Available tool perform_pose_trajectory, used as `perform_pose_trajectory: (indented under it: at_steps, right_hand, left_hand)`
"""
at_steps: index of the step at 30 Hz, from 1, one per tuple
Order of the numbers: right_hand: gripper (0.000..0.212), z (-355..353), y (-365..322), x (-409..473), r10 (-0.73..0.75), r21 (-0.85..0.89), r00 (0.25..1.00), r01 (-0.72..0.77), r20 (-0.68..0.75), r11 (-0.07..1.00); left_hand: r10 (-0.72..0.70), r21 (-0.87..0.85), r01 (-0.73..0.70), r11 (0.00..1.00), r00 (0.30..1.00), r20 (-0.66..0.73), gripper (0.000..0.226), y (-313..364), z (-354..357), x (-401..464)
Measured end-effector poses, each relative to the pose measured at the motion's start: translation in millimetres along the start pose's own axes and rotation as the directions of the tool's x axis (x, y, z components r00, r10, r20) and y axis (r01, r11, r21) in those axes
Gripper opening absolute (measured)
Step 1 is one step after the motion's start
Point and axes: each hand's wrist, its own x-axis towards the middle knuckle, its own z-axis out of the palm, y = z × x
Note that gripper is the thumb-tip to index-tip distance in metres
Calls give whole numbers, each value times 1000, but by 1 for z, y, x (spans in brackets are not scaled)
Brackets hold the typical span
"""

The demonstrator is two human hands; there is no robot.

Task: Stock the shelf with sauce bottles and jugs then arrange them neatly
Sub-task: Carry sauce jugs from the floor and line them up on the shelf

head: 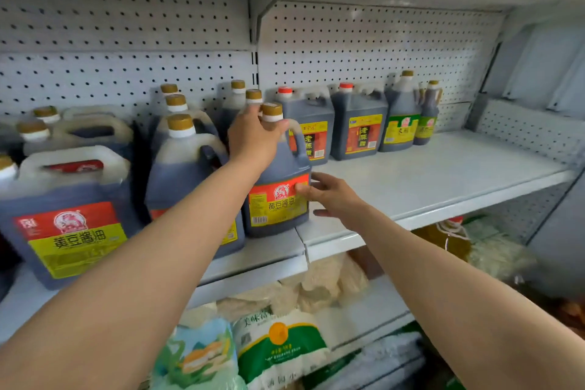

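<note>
Currently the soy sauce jug (278, 180) stands at centre frame on the white shelf (443, 174), beside a matching jug (190, 174) to its left; nearly full, it likely handles heavy, rigid and smooth, so the neck or moulded handle is the secure hold. The left hand (253, 136), arm extended, grips the shoulder below the gold cap (272, 111), while the right hand (332, 196), fingers straight, presses the red-and-yellow label (278, 199).

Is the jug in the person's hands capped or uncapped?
Capped: a gold cap sits on the jug neck, beside the left hand.
</note>
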Motion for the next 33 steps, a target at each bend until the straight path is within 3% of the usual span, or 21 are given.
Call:
perform_pose_trajectory:
  at_steps: [4, 8, 11, 15, 18, 20, 24, 33]
  right_hand:
    - [60, -5, -4, -38, -25, 13, 977, 29, -210, 1000]
    - [62, -13, 2, -94, 30, 25, 923, -22, -384, 999]
    - [63, -24, 10, -141, 56, -1, 863, -66, -503, 998]
    - [62, -35, 28, -215, 105, -55, 780, -176, -617, 983]
    - [66, -36, 48, -278, 143, -145, 743, -308, -654, 940]
    - [71, -35, 62, -321, 160, -205, 711, -399, -685, 894]
    - [77, -26, 97, -406, 195, -293, 652, -560, -732, 775]
    - [88, 22, 179, -633, 358, -128, 432, -766, -828, 630]
  left_hand:
    - [218, 20, -217, 976, 973, -81, 69, 5, -5, -19]
    - [435, -62, -438, 897, 899, -58, 71, 4, -2, -54]
    - [450, -234, -432, 871, 892, 27, 67, 6, 8, -86]
    - [409, -342, -293, 893, 846, 342, 64, 6, 30, -146]
    - [320, -304, -159, 939, 727, 608, 64, 5, 40, -203]
    - [308, -263, -167, 950, 637, 707, 65, 3, 48, -243]
    - [309, -228, -224, 947, 460, 832, 68, 10, 55, -321]
    - [185, -134, -312, 941, 138, 973, 75, 38, 33, -533]
